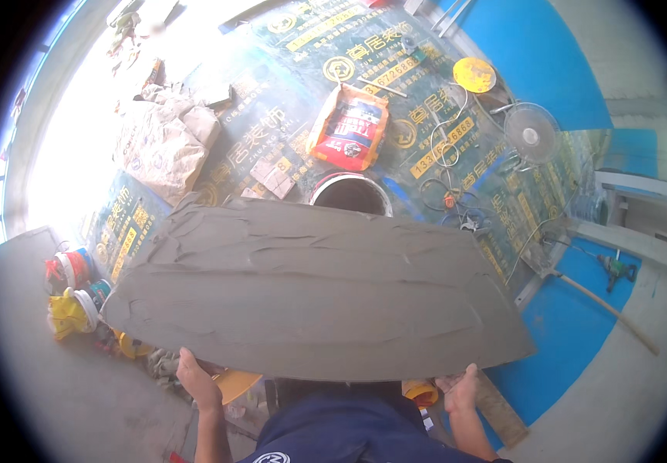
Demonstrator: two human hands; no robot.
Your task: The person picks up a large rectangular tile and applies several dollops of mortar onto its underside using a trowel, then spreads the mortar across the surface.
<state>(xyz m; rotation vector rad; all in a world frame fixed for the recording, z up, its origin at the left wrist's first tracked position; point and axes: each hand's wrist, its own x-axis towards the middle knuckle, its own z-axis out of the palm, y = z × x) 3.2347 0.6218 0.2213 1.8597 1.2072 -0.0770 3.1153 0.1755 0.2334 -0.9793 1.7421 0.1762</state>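
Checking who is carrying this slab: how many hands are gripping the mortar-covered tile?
2. The left hand grips the near edge of the mortar-covered tile toward its left end; the right hand grips the same edge toward its right end. No other hands show.

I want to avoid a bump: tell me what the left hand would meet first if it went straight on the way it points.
The left hand already grips the near edge of the mortar-covered slab, fingers pointing forward and up. Going straight on, it meets that slab first; depth beyond is unclear.

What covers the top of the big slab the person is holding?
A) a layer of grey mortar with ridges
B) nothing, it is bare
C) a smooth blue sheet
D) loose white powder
A: the slab, gripped at its near edge by the left hand and right hand, is coated in ridged grey mortar.
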